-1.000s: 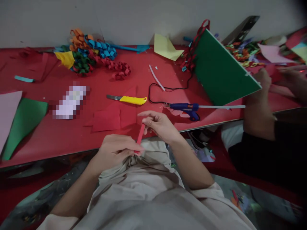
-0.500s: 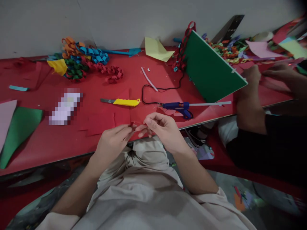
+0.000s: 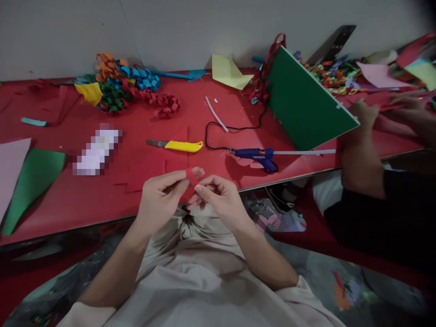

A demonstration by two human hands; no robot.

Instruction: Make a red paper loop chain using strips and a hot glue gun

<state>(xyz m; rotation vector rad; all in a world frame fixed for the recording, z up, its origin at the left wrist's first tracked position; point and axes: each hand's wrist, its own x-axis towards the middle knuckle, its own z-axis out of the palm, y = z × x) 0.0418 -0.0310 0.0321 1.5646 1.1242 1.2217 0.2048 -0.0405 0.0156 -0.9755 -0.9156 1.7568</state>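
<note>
A small red paper strip (image 3: 191,177) is pinched between my two hands near the table's front edge. My left hand (image 3: 163,195) grips its left side, and my right hand (image 3: 220,195) has thumb and fingers closed on its lower right end. Just beyond lie a yellow utility knife (image 3: 184,146) with its blade out and a blue glue gun (image 3: 254,154) with a white glue stick in its back. Red paper sheets (image 3: 143,175) lie flat to the left of my hands.
A green board (image 3: 306,104) leans at the right behind the glue gun's cord. Paper chains (image 3: 126,86) lie at the back left. Another person's hands (image 3: 366,111) work at the right. Green paper (image 3: 37,177) rests at the left edge.
The red strip now shows clearly between my fingers. My right hand has shifted left and slightly down, closer to my left hand. The view has shifted slightly.
</note>
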